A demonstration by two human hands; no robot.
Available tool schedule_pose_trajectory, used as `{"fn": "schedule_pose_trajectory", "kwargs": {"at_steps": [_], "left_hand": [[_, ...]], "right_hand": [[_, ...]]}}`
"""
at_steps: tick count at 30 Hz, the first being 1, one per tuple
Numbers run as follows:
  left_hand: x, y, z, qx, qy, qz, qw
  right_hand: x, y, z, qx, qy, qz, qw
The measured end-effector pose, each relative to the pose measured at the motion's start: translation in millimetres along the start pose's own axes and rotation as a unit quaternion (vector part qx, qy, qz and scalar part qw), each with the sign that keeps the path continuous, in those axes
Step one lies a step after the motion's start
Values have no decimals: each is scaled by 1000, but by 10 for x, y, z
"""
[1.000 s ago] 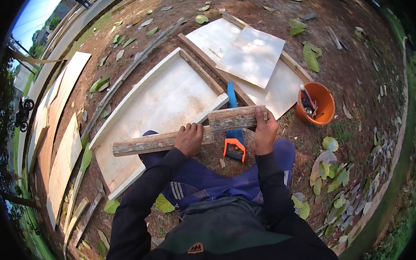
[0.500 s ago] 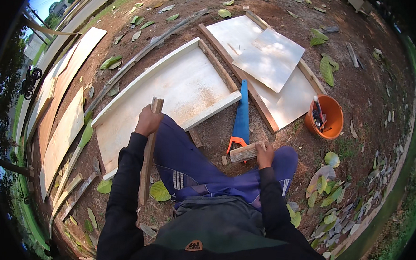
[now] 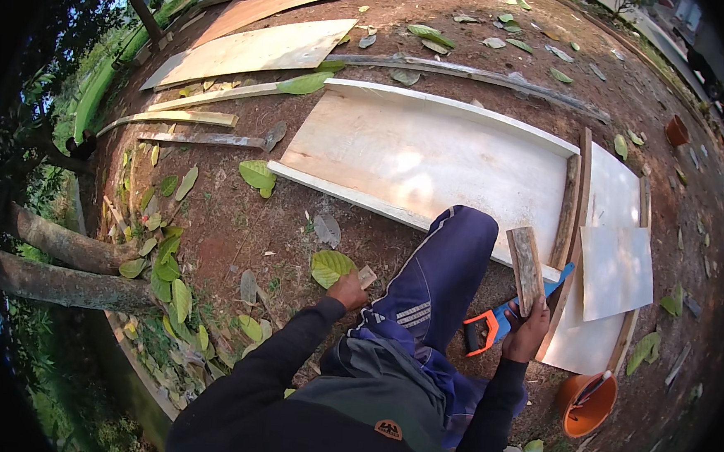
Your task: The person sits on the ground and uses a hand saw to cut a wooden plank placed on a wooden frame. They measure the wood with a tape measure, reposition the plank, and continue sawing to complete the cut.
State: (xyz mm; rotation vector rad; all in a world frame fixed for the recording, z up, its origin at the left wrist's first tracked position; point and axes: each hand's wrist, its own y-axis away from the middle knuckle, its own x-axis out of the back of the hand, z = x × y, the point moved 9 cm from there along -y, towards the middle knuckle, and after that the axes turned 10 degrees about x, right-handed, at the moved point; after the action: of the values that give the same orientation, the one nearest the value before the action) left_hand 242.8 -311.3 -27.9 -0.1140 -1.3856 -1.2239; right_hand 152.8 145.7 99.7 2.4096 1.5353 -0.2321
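My left hand (image 3: 347, 291) is closed around a wooden strip (image 3: 366, 278); only its end shows, near my left side above the soil. My right hand (image 3: 527, 334) grips a short, rough piece of wood (image 3: 525, 269) by its lower end, holding it upright. Just beside that hand lies a handsaw (image 3: 481, 331) with a blue blade and orange handle, partly under a wooden edge. In front of my bent knee rests a shallow plywood panel (image 3: 465, 162) with raised wooden edges.
On the right lies another framed panel (image 3: 609, 187) with a loose square board (image 3: 616, 270) on it. An orange bucket (image 3: 589, 410) with tools stands nearby. Plywood sheets (image 3: 252, 54) and strips lie at far left. Tree trunks (image 3: 68, 283) and fallen leaves are at left.
My view has swung left, so the panels and bucket appear further right. My left hand has lowered with the strip, now seen end-on. My right hand has turned the short wood piece upright.
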Motion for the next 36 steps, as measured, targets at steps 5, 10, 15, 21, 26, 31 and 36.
{"fn": "schedule_pose_trajectory", "kwargs": {"at_steps": [5,10,15,21,26,31,36], "left_hand": [[-996,342,-999,101,53,-45,992],[-1327,639,-1276,191,113,-174,959],[-1226,650,-1739,256,141,-76,953],[-473,360,-1492,222,140,-31,964],[255,-60,-366,84,45,-21,995],[732,-571,880,-113,23,49,992],[1386,-666,2037,-209,145,82,964]], "right_hand": [[-1568,246,-478,-15,138,-233,962],[-2573,471,153,124,322,-430,834],[-2892,854,530,158,361,-475,787],[-1943,401,168,173,298,-300,890],[-881,325,-81,211,365,-148,895],[346,538,361,140,477,-92,863],[987,1139,684,80,504,-41,859]]}}
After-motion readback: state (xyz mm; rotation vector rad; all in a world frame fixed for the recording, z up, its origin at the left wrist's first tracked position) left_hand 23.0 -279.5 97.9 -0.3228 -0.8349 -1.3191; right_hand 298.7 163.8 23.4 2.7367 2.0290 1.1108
